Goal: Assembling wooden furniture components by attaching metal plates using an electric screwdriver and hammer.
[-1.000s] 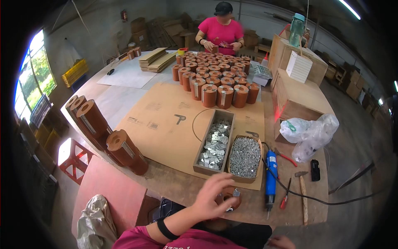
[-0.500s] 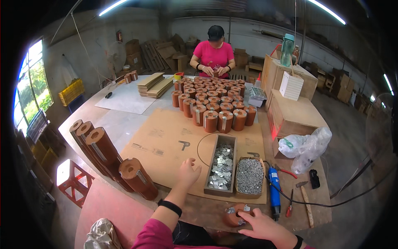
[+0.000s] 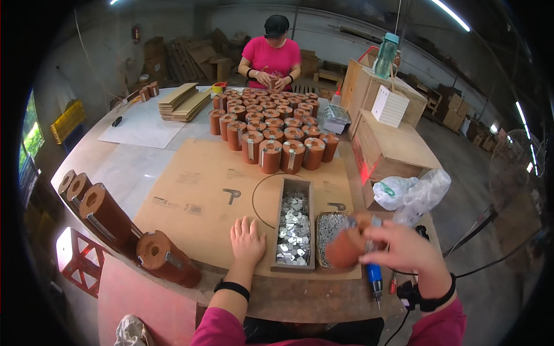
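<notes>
A reddish-brown hollow cylinder (image 3: 344, 249) with metal clips is gripped in my right hand (image 3: 404, 247), raised over the box of screws (image 3: 330, 229) and the blue electric screwdriver (image 3: 375, 279). Motion blurs the cylinder a little. My left hand (image 3: 248, 242) lies palm down on the cardboard sheet (image 3: 199, 173), fingers stretched out and nothing in them. Just right of it stands a long grey box (image 3: 312, 230) of small flat metal plates. Several tall brown cylinders (image 3: 164, 258) stand or lean at the table's left edge.
Rows of brown cylinders (image 3: 269, 155) fill the table's far middle; behind them a co-worker (image 3: 271, 55) handles another. Thin boards (image 3: 183, 102) are stacked far left. Wooden boxes (image 3: 398, 144) and plastic bags (image 3: 424, 196) stand right. A black cord (image 3: 479, 266) runs off the right edge.
My right hand has lifted the cylinder from the table's near edge, up and to the right. My left hand has come down flat onto the cardboard. The view has shifted to the right.
</notes>
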The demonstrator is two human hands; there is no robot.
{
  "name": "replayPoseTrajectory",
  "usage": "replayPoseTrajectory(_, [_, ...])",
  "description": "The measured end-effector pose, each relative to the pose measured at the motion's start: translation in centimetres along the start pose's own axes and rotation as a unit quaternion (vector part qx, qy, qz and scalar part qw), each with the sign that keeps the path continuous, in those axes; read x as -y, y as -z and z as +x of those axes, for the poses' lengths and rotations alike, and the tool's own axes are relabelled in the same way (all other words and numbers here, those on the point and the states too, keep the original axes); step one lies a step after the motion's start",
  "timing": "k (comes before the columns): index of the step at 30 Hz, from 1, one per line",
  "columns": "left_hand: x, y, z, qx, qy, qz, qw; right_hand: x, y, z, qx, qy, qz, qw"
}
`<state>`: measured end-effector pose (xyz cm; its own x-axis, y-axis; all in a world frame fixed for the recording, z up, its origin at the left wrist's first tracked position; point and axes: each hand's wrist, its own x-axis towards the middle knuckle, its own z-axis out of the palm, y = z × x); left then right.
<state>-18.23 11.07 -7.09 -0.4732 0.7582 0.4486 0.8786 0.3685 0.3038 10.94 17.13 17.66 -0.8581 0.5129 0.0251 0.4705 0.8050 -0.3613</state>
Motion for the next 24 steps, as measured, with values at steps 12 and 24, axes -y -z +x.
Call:
replayPoseTrajectory(12, [-1.0, 0.3, 0.3, 0.012, -0.001, -0.001, 1.0, -16.3, -2.0, 15.5, -0.195, -0.189, 0.047, 0.961])
replayPoseTrajectory(24, [-1.7, 1.1, 1.0, 0.064, 0.009, 0.029, 0.998, -24.2, -10.7, 21.6, -0.235, -0.248, 0.148, 0.928])
